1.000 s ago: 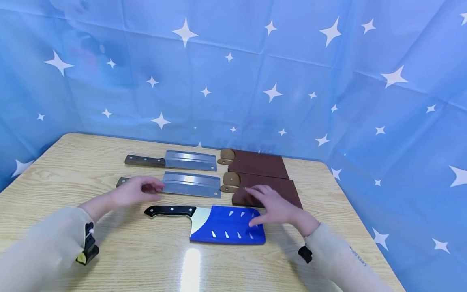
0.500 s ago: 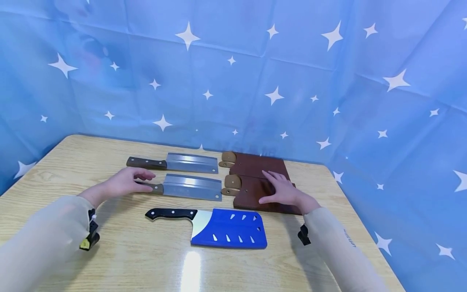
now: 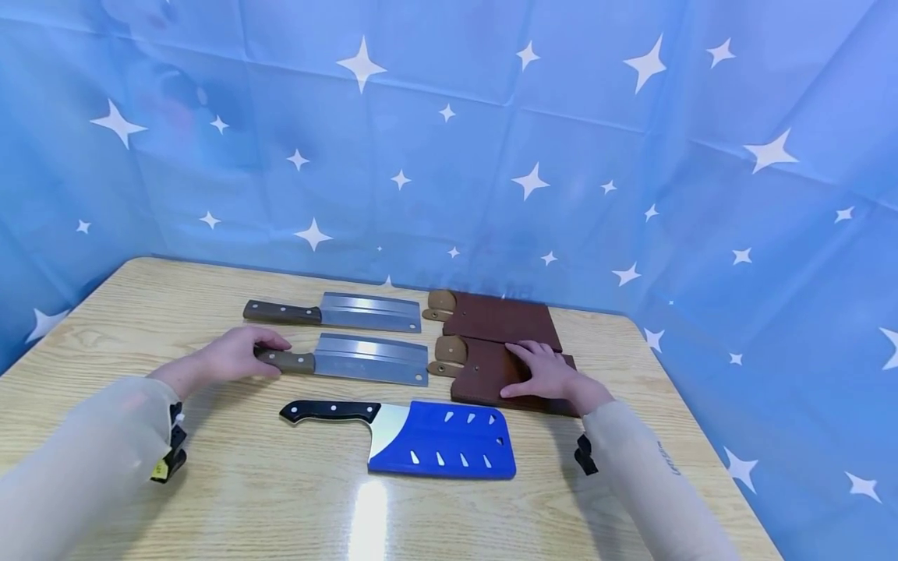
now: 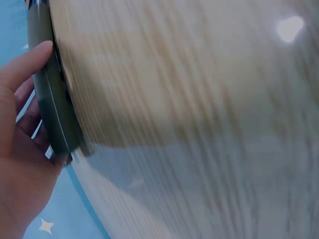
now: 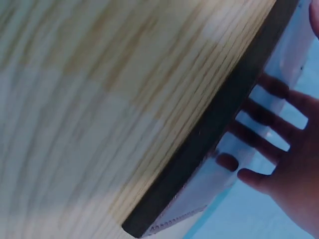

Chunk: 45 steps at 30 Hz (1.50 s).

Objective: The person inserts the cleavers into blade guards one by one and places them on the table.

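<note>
In the head view, three cleavers lie one behind another, handles to the left. My left hand (image 3: 228, 360) is at the brown-handled middle cleaver (image 3: 372, 360); in the left wrist view its thumb lies on one side of the handle (image 4: 50, 94) and the fingers on the other. My right hand (image 3: 549, 374), fingers spread, is over the nearer brown leather sheath (image 3: 484, 374), thumb toward its front edge. In the right wrist view the straight fingers (image 5: 294, 132) show close over the sheath's shiny face, with dark reflections below them.
Behind lie a similar cleaver (image 3: 372, 312) and a second leather sheath (image 3: 498, 321), both with tan straps. In front is a black-handled cleaver (image 3: 333, 410) in a blue slotted cover (image 3: 449, 440). A blue starred cloth (image 3: 449, 156) hangs behind the wooden table (image 3: 281, 506).
My left hand has moved from beside the middle blade back to its handle and closed on it. My right hand has moved from above the blue cover to the nearer leather sheath.
</note>
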Motion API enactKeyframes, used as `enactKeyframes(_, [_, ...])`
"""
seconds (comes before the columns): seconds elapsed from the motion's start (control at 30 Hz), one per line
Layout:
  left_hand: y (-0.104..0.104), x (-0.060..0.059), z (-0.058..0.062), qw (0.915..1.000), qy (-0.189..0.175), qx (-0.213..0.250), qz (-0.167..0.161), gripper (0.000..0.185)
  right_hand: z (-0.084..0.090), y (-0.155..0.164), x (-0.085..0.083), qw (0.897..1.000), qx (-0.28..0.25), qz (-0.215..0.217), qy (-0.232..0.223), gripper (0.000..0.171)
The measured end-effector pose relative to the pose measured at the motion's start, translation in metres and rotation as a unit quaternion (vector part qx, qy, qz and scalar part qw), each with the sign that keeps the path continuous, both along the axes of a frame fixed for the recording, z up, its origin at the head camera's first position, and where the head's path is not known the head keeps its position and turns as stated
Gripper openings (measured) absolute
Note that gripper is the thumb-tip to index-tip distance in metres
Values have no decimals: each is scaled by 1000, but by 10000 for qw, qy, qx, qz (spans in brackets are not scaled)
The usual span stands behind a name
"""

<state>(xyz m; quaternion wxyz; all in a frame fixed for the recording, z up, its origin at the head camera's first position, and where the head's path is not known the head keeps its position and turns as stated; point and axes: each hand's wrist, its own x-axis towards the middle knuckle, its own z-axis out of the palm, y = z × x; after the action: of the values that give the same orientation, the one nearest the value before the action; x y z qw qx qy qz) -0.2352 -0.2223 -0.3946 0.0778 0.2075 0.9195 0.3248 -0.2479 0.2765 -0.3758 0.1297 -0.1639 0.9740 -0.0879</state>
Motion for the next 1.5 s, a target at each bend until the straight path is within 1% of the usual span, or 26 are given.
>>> enactKeyframes(0.13, [-9, 0, 0, 9997, -16, -209, 121, 46, -1, 12, 1, 9999, -99, 49, 39, 99])
enactKeyframes(0.2, [-12, 1, -1, 9996, -37, -223, 161, 43, -3, 20, 1, 9999, -118, 16, 55, 101])
enactKeyframes(0.33, [-15, 2, -2, 9998, -113, -133, 123, 41, -5, 33, 3, 9998, -163, -87, 17, 103])
enactKeyframes(0.43, [-16, 3, -3, 9997, -190, -106, 81, 41, -6, 41, 7, 9995, -171, -179, -171, 105])
enactKeyframes(0.53, [-16, 4, -3, 9996, -279, -33, 28, 43, -5, 46, 10, 9986, -195, -220, -451, 110])
enactKeyframes(0.73, [-17, 7, -2, 9991, -344, 168, -175, 40, 1, 54, 15, 9953, -187, 11, -953, 126])
enactKeyframes(0.8, [-18, 9, -3, 9990, -347, 164, -207, 44, 1, 55, 17, 9948, -118, 109, -1008, 130])
enactKeyframes(0.87, [-18, 11, -5, 9992, -314, 162, -195, 49, 1, 54, 19, 9944, -42, 121, -1044, 132])
enactKeyframes(0.97, [-18, 12, -7, 9994, -226, 201, -139, 52, 0, 53, 21, 9953, -6, 137, -956, 130])
enactKeyframes(1.13, [-21, 14, -10, 9990, 50, 425, -98, 43, -3, 53, 21, 9977, -103, 190, -650, 123])
enactKeyframes(1.17, [-21, 15, -11, 9987, 158, 470, -132, 42, -3, 53, 20, 9978, -125, 180, -626, 123])
enactKeyframes(1.27, [-22, 17, -11, 9981, 327, 497, -136, 41, -1, 53, 20, 9977, -180, 119, -646, 122])
enactKeyframes(1.37, [-21, 20, -7, 9982, 338, 493, -107, 45, 5, 51, 20, 9975, -232, 123, -653, 121])
enactKeyframes(1.5, [-20, 22, 0, 9985, 282, 477, 36, 48, 13, 46, 18, 9973, -214, 178, -678, 119])
